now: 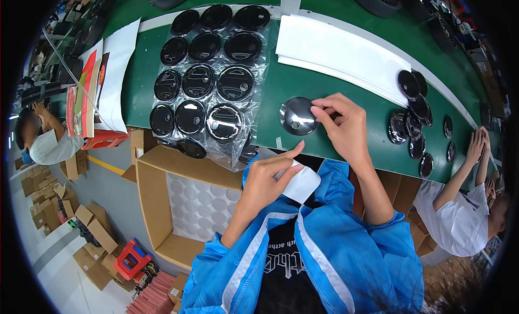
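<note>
Blue jacket [373,254], lower centre; pale front-edge trim [323,261]; black shirt [289,296] beneath, whitish lettering [287,262]; left hand [266,183], right hand [344,124] bare.

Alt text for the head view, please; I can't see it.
A person's right hand pinches a shiny black disc by its edge over a green table, the left hand holding a white cloth-like sheet. Similar discs lie in rows on clear plastic to the left.

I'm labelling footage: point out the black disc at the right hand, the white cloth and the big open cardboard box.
Black disc [298,112], head view: middle of its face.
White cloth [304,184], head view: its middle.
Cardboard box [151,200], head view: left wall.
</note>
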Motion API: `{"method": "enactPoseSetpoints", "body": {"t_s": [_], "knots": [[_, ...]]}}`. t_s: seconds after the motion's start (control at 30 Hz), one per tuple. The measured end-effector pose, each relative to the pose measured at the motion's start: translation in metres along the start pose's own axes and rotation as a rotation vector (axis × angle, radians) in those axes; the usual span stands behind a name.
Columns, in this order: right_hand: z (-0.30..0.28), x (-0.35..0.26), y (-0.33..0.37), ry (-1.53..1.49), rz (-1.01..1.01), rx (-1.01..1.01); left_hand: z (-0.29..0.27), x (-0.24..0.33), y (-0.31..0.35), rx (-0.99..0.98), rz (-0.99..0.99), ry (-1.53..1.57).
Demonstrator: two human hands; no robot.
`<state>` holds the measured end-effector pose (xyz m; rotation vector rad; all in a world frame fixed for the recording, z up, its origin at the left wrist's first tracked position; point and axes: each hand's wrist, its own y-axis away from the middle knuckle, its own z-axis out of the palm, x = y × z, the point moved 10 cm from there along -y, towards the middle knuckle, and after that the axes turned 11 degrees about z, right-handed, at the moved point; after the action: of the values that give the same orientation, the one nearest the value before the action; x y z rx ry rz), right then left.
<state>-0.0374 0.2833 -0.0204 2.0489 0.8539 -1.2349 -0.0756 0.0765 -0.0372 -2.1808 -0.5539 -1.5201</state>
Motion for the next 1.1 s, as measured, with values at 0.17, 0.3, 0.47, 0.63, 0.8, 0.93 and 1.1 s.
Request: {"method": "enactPoseSetpoints", "body": {"t_s": [0.17, 0.3, 0.47, 0.63, 0.8, 0.93, 1.1], "knots": [[-0.022, -0.045, 0.032, 0.258, -0.135, 0.124, -0.002, 0.001, 0.007, -0.014, -0.011, 0.007], [-0.035, -0.052, 0.049, 0.555, -0.308, 0.187, -0.006, -0.01, 0.027, 0.029, -0.125, 0.237], [-0.029, -0.05, 0.054, 0.644, -0.298, 0.119, -0.002, -0.035, 0.051, -0.046, -0.329, 0.211], [0.01, -0.069, 0.048, 0.518, -0.493, -0.091, -0.004, -0.021, 0.047, -0.005, -0.26, 0.219], [0.034, -0.057, 0.047, 0.61, -0.643, -0.181, -0.011, 0.003, 0.027, 0.019, -0.105, 0.159], [0.039, -0.06, 0.046, 0.61, -0.596, -0.173, -0.011, -0.003, 0.032, 0.028, -0.135, 0.168], [0.045, -0.057, 0.047, 0.699, -0.637, -0.146, -0.011, -0.01, 0.039, 0.03, -0.184, 0.224]]}}
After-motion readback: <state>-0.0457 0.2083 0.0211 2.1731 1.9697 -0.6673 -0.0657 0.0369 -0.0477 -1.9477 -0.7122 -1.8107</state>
